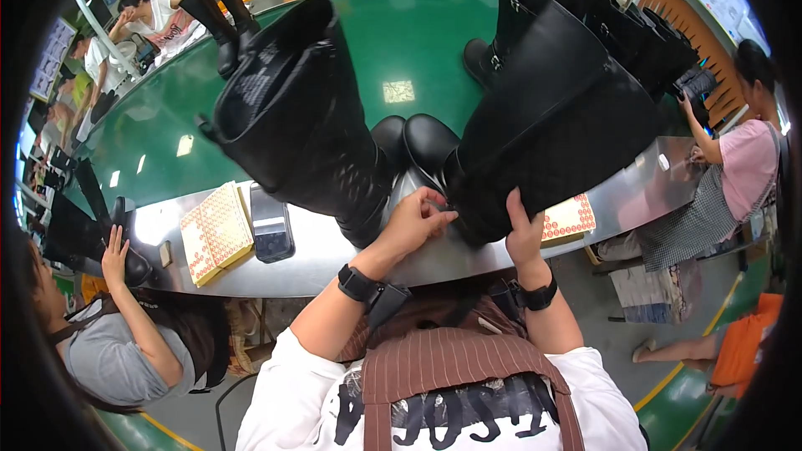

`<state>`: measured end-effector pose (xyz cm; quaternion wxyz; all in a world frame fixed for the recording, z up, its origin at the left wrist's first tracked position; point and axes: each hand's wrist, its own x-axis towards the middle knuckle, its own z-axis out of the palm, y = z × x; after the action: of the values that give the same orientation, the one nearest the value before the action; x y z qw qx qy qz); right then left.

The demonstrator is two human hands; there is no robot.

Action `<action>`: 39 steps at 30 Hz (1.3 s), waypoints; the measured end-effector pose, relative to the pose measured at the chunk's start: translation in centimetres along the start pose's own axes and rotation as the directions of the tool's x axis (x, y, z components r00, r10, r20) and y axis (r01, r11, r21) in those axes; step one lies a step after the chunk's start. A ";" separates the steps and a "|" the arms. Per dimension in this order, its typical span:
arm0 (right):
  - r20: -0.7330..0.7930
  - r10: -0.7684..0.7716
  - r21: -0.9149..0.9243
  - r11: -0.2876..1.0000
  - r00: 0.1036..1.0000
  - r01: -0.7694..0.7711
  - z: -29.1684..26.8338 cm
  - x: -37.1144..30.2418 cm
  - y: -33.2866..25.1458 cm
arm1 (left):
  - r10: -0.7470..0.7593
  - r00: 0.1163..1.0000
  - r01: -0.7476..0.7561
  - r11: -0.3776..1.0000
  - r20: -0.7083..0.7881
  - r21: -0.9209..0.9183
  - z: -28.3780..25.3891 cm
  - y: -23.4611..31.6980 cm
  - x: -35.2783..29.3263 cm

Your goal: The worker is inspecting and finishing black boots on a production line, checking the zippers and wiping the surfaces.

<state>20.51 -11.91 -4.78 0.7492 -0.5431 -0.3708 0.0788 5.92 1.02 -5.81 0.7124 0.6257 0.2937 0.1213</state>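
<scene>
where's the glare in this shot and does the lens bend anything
Head view: bright patches reflect off the green tabletop, with a strong glare toward the left of the metal ledge; head view: the fisheye bows that ledge into a curve, and the picture's corners go black; head view: the nearest boots are dark, so surface detail is partly lost.

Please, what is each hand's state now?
Left hand: half-closed at the nearer right-side boot; grip unclear.
Right hand: partly closed, holding that boot.

The right boot [547,129] of the pair partly hides a red-dotted sheet [576,215].
</scene>
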 end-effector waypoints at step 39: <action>0.776 -0.410 -0.026 0.740 0.480 0.672 -5.9 8.5 -22.3 | 0.877 0.479 -0.713 0.413 -0.037 0.567 4.3 17.7 -5.6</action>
<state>24.03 -20.79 17.89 0.4208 -0.4327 -0.7971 -0.0196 7.40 -2.20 12.96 0.3251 0.8126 0.0887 0.4756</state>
